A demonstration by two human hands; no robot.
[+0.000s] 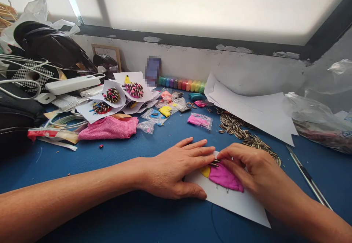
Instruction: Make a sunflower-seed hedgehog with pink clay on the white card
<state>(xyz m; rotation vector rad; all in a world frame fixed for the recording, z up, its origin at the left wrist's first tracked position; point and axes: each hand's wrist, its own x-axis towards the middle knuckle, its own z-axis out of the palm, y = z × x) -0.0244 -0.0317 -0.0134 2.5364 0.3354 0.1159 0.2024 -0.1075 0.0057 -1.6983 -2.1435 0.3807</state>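
The left forearm (79, 195) is bare along all the length that shows, smooth and tapering from the near left toward a narrower wrist (140, 173). The left hand (176, 169) has slender fingers (196, 153). The right forearm (305, 210) is likewise bare, the right hand (254, 162) rounded at its knuckles.

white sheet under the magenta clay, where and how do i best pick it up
Probably pinch the white sheet by its bare near-right corner, coming from the person's side. That corner bears no clay and lies clear of the flat left hand. The magenta clay sits further in, with the right hand over its far side.
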